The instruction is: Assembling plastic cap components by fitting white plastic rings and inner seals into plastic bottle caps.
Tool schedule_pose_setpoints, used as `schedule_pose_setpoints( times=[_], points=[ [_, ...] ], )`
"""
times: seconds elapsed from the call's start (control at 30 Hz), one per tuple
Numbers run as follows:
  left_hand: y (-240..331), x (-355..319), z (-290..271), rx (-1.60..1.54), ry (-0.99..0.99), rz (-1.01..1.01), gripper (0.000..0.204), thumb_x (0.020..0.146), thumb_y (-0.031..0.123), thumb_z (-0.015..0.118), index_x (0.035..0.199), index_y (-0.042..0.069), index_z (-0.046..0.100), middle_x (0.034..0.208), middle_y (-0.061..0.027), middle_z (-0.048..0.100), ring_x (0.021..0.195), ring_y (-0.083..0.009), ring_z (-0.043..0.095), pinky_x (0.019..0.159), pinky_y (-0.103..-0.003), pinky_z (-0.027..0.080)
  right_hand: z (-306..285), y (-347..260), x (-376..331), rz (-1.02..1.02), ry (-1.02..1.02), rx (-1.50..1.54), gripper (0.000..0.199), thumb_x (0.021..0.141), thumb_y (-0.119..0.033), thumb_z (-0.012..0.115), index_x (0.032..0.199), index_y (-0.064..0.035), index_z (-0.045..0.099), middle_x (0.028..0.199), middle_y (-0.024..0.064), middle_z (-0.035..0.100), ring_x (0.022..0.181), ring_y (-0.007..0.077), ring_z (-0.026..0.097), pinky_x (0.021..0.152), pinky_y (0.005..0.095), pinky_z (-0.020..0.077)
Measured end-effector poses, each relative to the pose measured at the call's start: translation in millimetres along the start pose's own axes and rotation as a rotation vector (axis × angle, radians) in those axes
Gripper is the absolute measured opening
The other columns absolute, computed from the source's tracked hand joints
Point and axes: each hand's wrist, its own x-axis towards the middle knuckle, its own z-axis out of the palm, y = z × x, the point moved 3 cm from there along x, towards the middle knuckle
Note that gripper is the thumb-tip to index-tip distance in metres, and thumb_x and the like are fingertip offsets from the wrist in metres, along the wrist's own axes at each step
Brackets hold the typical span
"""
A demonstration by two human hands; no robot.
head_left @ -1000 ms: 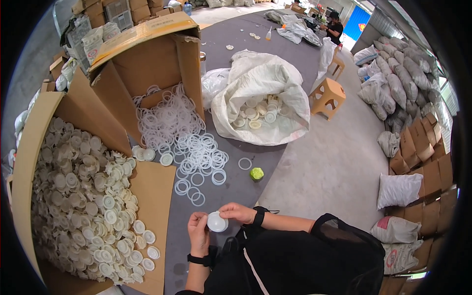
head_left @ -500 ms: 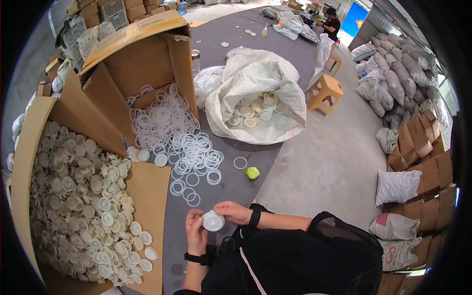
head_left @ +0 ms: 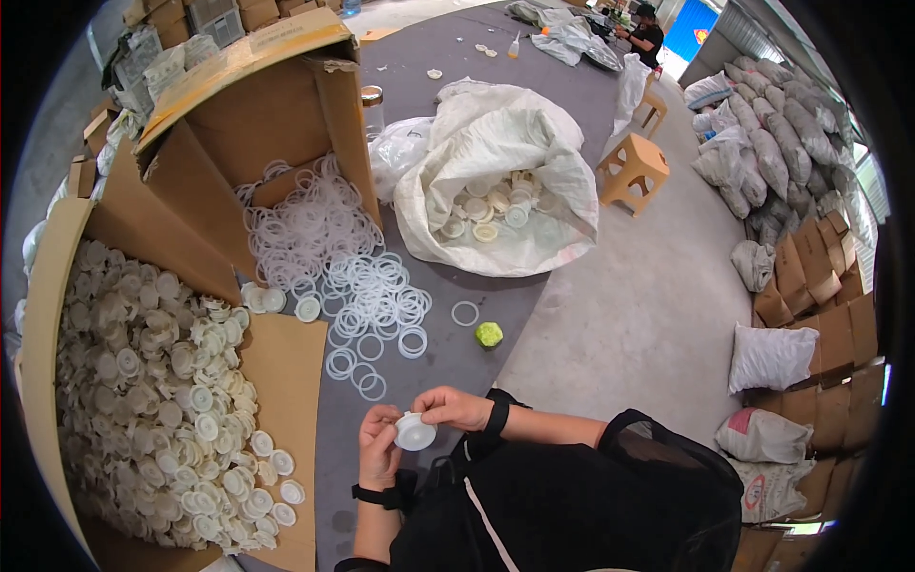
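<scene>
White and round, a cap [head_left: 416, 435] sits at the lower middle of the frame, pinched between the fingers of both hands: the left hand [head_left: 379, 450] grips its left edge, and the right hand [head_left: 459, 410] takes its upper right edge. Each wrist wears a black band, and black clothing [head_left: 562, 496] fills the lower edge. At the lower left, a cardboard box [head_left: 46, 324] holds a deep heap of off-white caps [head_left: 143, 391], with a few lying on its tan flap [head_left: 286, 353] over the grey table [head_left: 429, 367]. Just above the hands, translucent rings [head_left: 379, 297] are strewn across the table, with a single ring [head_left: 465, 313] near a lime-green faceted lump [head_left: 489, 334] to their right. The loose rings run up into a second carton [head_left: 229, 114] at the upper left, which opens toward the viewer. Beside it, at upper centre, a white woven sack [head_left: 438, 205] gapes over more pale caps. Farther right stands a tan stool [head_left: 637, 172] on the floor, then stacked sacks [head_left: 762, 133] at the upper right, and a person in black [head_left: 648, 40] at the table's far end.
</scene>
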Motion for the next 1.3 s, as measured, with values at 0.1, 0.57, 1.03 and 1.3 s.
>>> schedule_pose_setpoints(
  times=[0.1,0.57,1.03,1.3],
  points=[
    [4,5,2,-0.020,-0.089,-0.030,0.014,0.071,0.000,0.056,0.083,0.002,0.050,0.077,-0.0050,0.051,0.073,-0.0137,0.050,0.069,-0.025,0.040,-6,-9,1,-0.019,-0.037,0.019,0.017,0.077,-0.016,0.058,0.087,-0.0016,0.056,0.080,-0.0004,0.054,0.075,0.0075,0.049,0.070,0.0212,0.0385],
    [11,110,-59,0.599,0.128,-0.069,0.019,0.077,0.009,0.056,0.094,0.000,0.051,0.085,-0.0053,0.057,0.074,-0.0117,0.053,0.065,-0.022,0.042,-109,-97,-9,-0.325,0.533,0.311,0.024,0.082,-0.015,0.049,0.099,0.0016,0.052,0.091,0.0087,0.058,0.087,0.0203,0.055,0.072,0.0307,0.0451],
    [58,216,-144,1.805,0.493,0.620,0.025,0.067,0.005,0.056,0.090,-0.003,0.049,0.104,-0.0212,0.048,0.097,-0.0373,0.043,0.081,-0.042,0.035,-132,-57,-7,-0.253,0.831,0.349,0.025,0.083,-0.023,0.048,0.098,-0.0037,0.053,0.088,0.0081,0.058,0.077,0.0183,0.056,0.069,0.0295,0.0444],
    [9,132,-91,0.374,0.239,-0.074,0.010,0.083,0.014,0.051,0.082,0.005,0.055,0.072,0.0019,0.053,0.062,-0.0054,0.046,0.056,-0.018,0.036,-81,-18,60,0.115,0.728,0.186,0.028,0.083,-0.026,0.050,0.101,-0.0038,0.053,0.083,0.0045,0.058,0.079,0.0163,0.057,0.073,0.0303,0.0441]
  ],
)
